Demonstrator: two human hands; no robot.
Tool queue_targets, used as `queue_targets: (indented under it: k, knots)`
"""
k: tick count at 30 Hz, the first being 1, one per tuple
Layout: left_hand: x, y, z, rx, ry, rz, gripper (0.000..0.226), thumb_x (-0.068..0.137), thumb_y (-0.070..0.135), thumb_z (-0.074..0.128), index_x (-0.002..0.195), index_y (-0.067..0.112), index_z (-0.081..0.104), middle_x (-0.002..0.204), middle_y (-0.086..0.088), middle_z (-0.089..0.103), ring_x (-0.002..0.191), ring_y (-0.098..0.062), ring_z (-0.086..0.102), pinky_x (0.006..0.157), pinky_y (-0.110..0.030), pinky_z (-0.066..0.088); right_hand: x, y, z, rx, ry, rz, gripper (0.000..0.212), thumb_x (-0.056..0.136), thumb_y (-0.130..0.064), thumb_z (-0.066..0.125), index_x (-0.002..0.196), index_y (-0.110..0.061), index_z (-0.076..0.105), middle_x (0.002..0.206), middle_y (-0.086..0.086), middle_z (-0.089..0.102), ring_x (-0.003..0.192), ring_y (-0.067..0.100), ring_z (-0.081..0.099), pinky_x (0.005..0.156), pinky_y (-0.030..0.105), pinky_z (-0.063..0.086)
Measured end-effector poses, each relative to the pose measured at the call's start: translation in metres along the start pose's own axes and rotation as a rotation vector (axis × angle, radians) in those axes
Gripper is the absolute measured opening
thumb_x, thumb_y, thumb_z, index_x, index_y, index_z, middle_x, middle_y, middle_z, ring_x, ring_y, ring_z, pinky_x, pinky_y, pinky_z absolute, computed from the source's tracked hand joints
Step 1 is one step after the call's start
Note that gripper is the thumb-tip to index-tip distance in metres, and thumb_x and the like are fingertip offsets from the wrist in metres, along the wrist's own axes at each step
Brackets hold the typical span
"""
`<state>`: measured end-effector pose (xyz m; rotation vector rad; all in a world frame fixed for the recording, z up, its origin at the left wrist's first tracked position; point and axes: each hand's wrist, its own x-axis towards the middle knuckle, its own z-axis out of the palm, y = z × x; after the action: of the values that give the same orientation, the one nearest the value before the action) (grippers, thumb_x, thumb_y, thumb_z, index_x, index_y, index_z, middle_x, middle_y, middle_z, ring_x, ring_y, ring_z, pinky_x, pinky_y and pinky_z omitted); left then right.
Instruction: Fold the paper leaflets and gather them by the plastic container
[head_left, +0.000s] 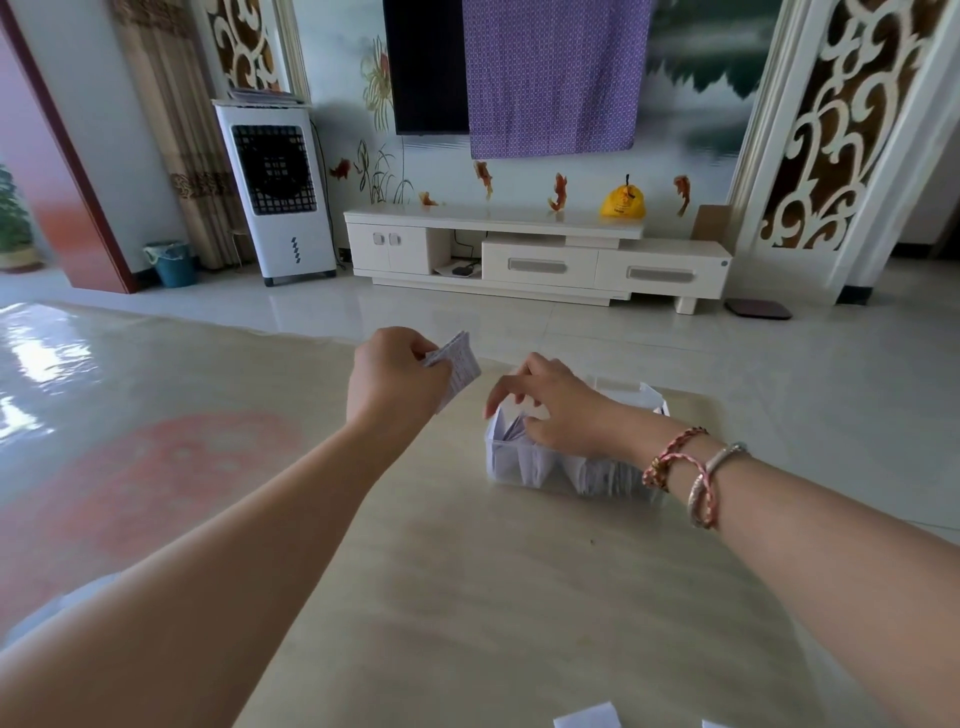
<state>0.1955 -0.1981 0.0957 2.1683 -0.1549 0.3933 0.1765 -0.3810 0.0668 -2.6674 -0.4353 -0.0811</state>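
Holding a folded leaflet stack (453, 370) pinched in my left grip (397, 376); right grip (550, 405), fingers loosely curled, reaches into the plastic container (524, 467) at 1 o'clock among leaflets, whether gripping any I cannot tell. Loose sheets (587, 716) remain at 5 o'clock on the table (467, 597).

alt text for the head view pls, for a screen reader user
A person's left hand holds a small stack of folded leaflets above a beige table, while the right hand reaches into a clear plastic container filled with white papers. A TV stand and an air cooler stand behind.
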Motion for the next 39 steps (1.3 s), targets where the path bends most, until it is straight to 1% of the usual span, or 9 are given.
queue_targets:
  k: [5,12,17,20,24,27,32,35,39]
  knots:
    - [-0.002,-0.002,0.000,-0.020,0.004,-0.003,0.008,0.081,0.011,0.063,0.083,0.006,0.070,0.076,-0.007,0.068,0.077,-0.028,0.065,0.066,-0.041,0.056,0.002,-0.005,0.002,0.059,0.086,-0.054,0.033,0.080,0.002,0.046,0.099,-0.022,0.056,0.098,-0.009,0.053,0.100,0.012,0.045,0.093,0.036,0.041]
    - [-0.003,-0.003,0.003,-0.022,-0.015,-0.007,0.006,0.082,0.012,0.063,0.083,0.011,0.069,0.072,0.003,0.063,0.076,-0.023,0.065,0.068,-0.040,0.056,-0.004,0.005,0.004,0.027,0.008,-0.063,0.026,0.090,-0.019,0.045,0.094,-0.033,0.067,0.100,-0.013,0.063,0.102,0.004,0.049,0.095,0.033,0.040]
    - [-0.005,-0.003,0.010,-0.015,-0.041,0.005,0.006,0.080,0.011,0.063,0.082,0.012,0.069,0.077,-0.002,0.067,0.076,-0.024,0.066,0.067,-0.041,0.057,-0.010,0.006,0.000,-0.026,-0.066,-0.056,0.027,0.094,-0.026,0.041,0.099,-0.031,0.068,0.101,-0.008,0.058,0.101,0.007,0.046,0.094,0.033,0.038]
    - [-0.005,0.002,0.017,-0.010,-0.053,0.023,0.009,0.078,0.012,0.064,0.084,0.009,0.070,0.075,-0.001,0.065,0.070,-0.020,0.062,0.061,-0.032,0.053,-0.015,0.009,-0.001,-0.108,-0.098,-0.054,0.031,0.086,-0.036,0.040,0.084,-0.029,0.070,0.094,-0.005,0.052,0.095,0.009,0.043,0.093,0.034,0.036]
    - [-0.006,0.011,0.030,-0.015,-0.081,0.038,0.009,0.076,0.012,0.065,0.083,0.007,0.068,0.069,0.003,0.059,0.060,-0.012,0.052,0.054,-0.023,0.042,-0.023,0.015,-0.008,-0.110,-0.041,-0.028,0.027,0.086,-0.028,0.045,0.083,-0.015,0.069,0.092,-0.004,0.056,0.094,0.013,0.048,0.091,0.035,0.040]
    - [-0.010,0.015,0.040,0.022,-0.124,0.034,0.009,0.075,0.011,0.064,0.081,0.005,0.066,0.069,-0.001,0.058,0.061,-0.020,0.052,0.056,-0.027,0.044,-0.028,0.019,-0.013,-0.125,-0.003,-0.008,0.022,0.087,-0.020,0.049,0.088,-0.016,0.070,0.092,-0.007,0.059,0.089,0.013,0.053,0.088,0.028,0.039]
    - [-0.016,0.022,0.053,0.070,-0.130,0.032,0.011,0.075,0.011,0.063,0.079,0.001,0.060,0.078,-0.010,0.060,0.064,-0.025,0.050,0.056,-0.028,0.040,-0.036,0.029,-0.013,-0.162,0.091,0.020,0.019,0.085,-0.024,0.050,0.080,-0.015,0.067,0.084,-0.004,0.063,0.082,0.016,0.055,0.076,0.021,0.033]
    - [-0.013,0.028,0.050,0.076,-0.091,0.062,0.013,0.077,0.014,0.062,0.083,0.002,0.059,0.076,-0.006,0.058,0.060,-0.019,0.049,0.053,-0.026,0.038,-0.040,0.034,-0.015,-0.182,0.151,0.016,0.032,0.088,-0.038,0.054,0.071,-0.012,0.061,0.070,0.000,0.061,0.071,0.017,0.052,0.065,0.020,0.028]
    - [-0.006,0.025,0.042,0.116,-0.069,0.043,0.013,0.076,0.013,0.062,0.083,0.002,0.060,0.070,-0.001,0.054,0.059,-0.018,0.049,0.052,-0.025,0.039,-0.036,0.031,-0.016,-0.168,0.094,0.130,0.056,0.080,-0.068,0.055,0.068,-0.014,0.061,0.065,-0.005,0.060,0.065,0.010,0.052,0.062,0.018,0.027]
